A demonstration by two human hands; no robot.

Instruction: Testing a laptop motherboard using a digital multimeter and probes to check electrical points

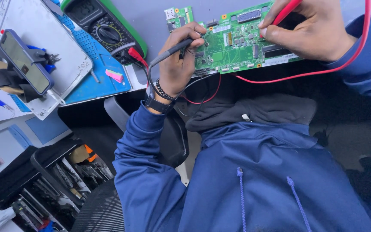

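Blue hoodie below, left hand pinches black probe, right hand pinches red probe over green circuit board.

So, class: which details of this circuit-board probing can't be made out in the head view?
- Red probe tip: hidden by right hand.
- Black probe tip: behind left hand fingers.
- Multimeter display: cut off by top edge.
- Circuit board parts: too small.

**One head-worn view, steeply down**

The single camera looks from the person's head almost straight down, close over the green circuit board at the frame's top. Nearer than the board lies the wearer's own blue hooded chest; left of it, a workbench edge.
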